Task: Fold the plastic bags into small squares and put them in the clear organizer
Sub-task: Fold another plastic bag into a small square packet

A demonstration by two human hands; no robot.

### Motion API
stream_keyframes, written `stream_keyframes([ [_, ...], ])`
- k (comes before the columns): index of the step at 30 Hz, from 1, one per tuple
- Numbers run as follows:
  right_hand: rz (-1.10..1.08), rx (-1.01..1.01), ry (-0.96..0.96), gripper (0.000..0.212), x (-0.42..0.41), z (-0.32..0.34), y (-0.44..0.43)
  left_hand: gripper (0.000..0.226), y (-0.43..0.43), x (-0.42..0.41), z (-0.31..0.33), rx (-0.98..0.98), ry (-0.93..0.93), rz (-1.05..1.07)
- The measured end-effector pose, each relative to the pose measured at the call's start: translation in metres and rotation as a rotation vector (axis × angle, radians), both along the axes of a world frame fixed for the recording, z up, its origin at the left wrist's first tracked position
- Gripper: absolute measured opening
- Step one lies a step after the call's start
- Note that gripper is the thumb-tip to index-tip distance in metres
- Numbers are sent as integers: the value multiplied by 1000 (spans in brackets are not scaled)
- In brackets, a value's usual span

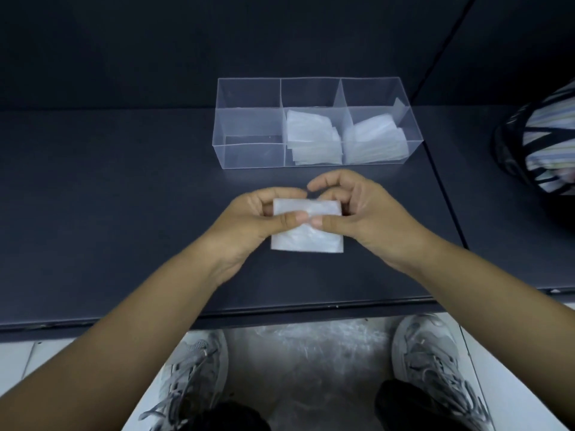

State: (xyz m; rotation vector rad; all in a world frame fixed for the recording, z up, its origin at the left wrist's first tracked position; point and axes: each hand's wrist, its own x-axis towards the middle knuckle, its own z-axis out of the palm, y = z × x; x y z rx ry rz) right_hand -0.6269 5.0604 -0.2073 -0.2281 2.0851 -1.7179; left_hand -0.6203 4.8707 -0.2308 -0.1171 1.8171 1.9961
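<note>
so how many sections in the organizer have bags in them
2 of 3. The middle section and right section of the organizer each hold a stack; the left section is empty. Both hands hold one more bag.

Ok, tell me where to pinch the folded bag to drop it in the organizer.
Pinch the folded bag at its far edge, from above, thumb over fingers: it is flat and limp, so it then hangs straight into the clear organizer.

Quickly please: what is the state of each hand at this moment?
Left hand: closed, grip on the folded plastic bag, thumb pressing on top.
Right hand: closed, grip on the same bag, thumb pressing beside the left thumb.
</note>
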Motion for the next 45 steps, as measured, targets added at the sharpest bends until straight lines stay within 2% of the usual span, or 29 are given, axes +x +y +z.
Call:
stream_keyframes([
  [3,-138,52,-50,7,-5,-3,10,38,9,-9,4,76,47,141],
  [8,-322,105,26,17,-44,5,36,19,13,-33,6,-120,227,269],
  [10,-455,168,74,18,-78,11,53,20,12,-42,4,-344,394,291],
  [12,-568,299,81,13,-112,10,72,22,9,-48,-5,-745,612,196],
  [14,-619,478,85,11,-137,3,90,50,5,-53,-18,-1082,716,17],
  [17,-616,705,160,20,-153,-8,100,74,2,-54,-35,-1324,734,-110],
  [22,-595,860,220,33,-158,-17,74,78,1,-52,-38,-1372,729,-160],
  [26,-544,1159,277,44,-150,-25,65,76,6,-35,-38,-1352,723,-148],
  [28,-593,1112,314,46,-143,-20,69,75,12,-15,-43,-1302,706,-191],
  [31,-651,841,344,41,-120,-11,71,79,18,25,-57,-1287,657,-307],
  [33,-639,702,507,33,-82,-8,63,82,14,50,-68,-1354,649,-369],
  [35,-513,534,733,16,-21,-11,50,78,7,64,-73,-1390,660,-378],
  [36,-368,450,797,7,15,-17,44,76,4,67,-74,-1388,664,-375],
  [38,16,387,779,9,85,-38,38,75,-1,68,-74,-1388,675,-379],
  [40,413,532,586,7,133,-75,41,75,-1,68,-75,-1391,683,-385],
  [41,550,665,445,19,147,-95,45,75,-1,67,-76,-1396,682,-388],
  [43,650,945,202,57,163,-140,54,75,-1,68,-75,-1397,681,-389],
  [44,627,1065,175,64,165,-156,58,75,-2,68,-75,-1395,680,-386],
  [45,583,1145,186,59,163,-169,59,75,-2,68,-75,-1394,682,-381],
])
